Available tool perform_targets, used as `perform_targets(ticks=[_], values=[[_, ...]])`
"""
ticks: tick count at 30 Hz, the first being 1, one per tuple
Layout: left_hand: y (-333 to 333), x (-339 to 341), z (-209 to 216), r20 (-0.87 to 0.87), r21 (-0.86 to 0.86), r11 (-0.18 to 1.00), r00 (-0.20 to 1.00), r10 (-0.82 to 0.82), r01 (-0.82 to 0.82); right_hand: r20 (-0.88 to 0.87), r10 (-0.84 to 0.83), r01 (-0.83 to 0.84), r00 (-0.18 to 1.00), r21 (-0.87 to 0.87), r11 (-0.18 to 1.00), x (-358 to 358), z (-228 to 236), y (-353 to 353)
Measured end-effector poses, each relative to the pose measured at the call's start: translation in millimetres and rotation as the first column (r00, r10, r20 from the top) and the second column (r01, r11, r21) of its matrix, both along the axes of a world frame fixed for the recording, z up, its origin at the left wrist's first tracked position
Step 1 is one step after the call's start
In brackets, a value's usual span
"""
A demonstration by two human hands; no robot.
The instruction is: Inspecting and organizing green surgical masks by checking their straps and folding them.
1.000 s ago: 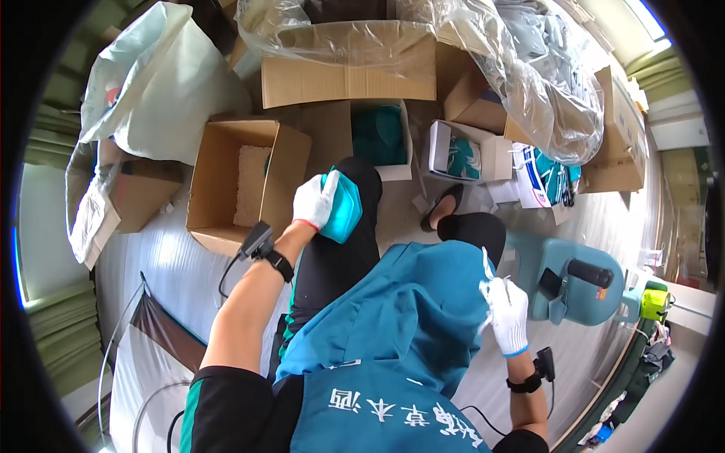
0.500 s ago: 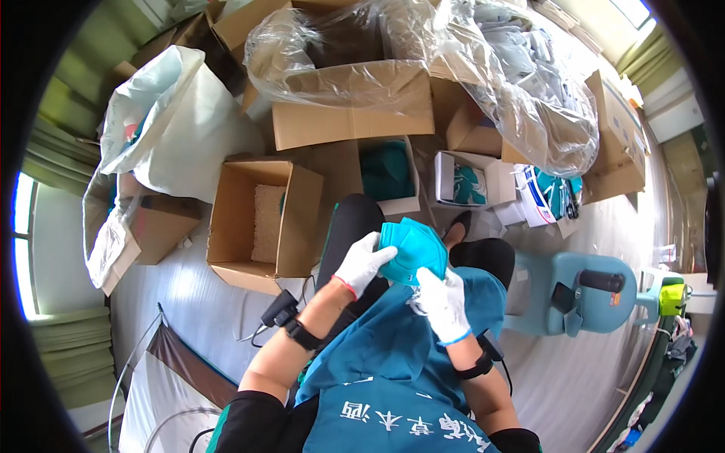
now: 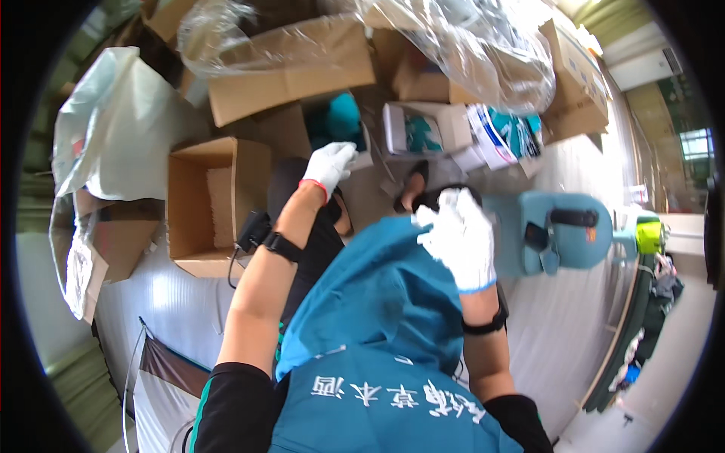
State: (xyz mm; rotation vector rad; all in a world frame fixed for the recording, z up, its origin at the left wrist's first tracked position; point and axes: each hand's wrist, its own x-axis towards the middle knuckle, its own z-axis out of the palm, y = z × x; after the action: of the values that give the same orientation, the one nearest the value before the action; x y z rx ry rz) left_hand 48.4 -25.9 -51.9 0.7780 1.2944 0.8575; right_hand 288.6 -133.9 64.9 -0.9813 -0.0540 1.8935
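My left hand point(image 3: 331, 167), in a white glove with a red cuff, reaches out at the near edge of an open box point(image 3: 364, 155). Its fingers are stretched forward and nothing shows in them. Inside that box, just beyond the fingertips, a bright teal face mask point(image 3: 343, 113) lies over darker teal ones, slightly blurred. My right hand point(image 3: 462, 243), in a white glove with a blue cuff, is raised above my right thigh. Glare and motion smear its fingers, so I cannot make out whether it holds anything.
To the left stand an open brown carton point(image 3: 198, 198) and a large white sack point(image 3: 124, 128). A small white box point(image 3: 393, 130) with teal pieces and a printed bag point(image 3: 491, 143) lie ahead. Plastic film point(image 3: 483, 60) drapes the far cartons. A blue-grey stool point(image 3: 585, 249) stands at right.
The stack of teal face masks has left both hands; a bright teal mask now shows in the box ahead. My left hand has moved forward and left, the right hand up and right. The view has shifted.
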Motion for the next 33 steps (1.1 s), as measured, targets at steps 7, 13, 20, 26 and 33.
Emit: perform_targets(ticks=[7, 13, 20, 26, 33], values=[[-49.1, 46.2, 58.4, 0.252, 0.347, 0.876, 0.867, -0.430, 0.334, -0.194, 0.128, -0.043, 0.973, 0.388, 0.921, 23.0, 18.1, 15.0], [-65.1, 64.2, 94.7, -0.118, 0.574, 0.593, 0.774, -0.622, 0.565, -0.165, 0.060, -0.002, 0.984, 0.330, 0.944, 22.7, 21.1, 4.6], [-60.9, 62.4, 86.6, -0.092, 0.405, 0.488, 0.565, -0.820, 0.773, -0.196, 0.102, -0.023, 0.975, 0.371, 0.928, 38.2, 13.2, -1.6], [-72.6, 70.9, 80.8, 0.273, 0.296, 0.654, 0.594, -0.756, 0.696, -0.186, -0.051, 0.096, 0.981, 0.244, 0.965, 45.9, 15.7, -1.5], [-81.7, 80.9, 91.4, 0.194, 0.341, 0.691, 0.671, -0.715, 0.638, -0.144, -0.272, 0.286, 0.951, 0.086, 0.954, 48.7, 9.5, -4.7]])
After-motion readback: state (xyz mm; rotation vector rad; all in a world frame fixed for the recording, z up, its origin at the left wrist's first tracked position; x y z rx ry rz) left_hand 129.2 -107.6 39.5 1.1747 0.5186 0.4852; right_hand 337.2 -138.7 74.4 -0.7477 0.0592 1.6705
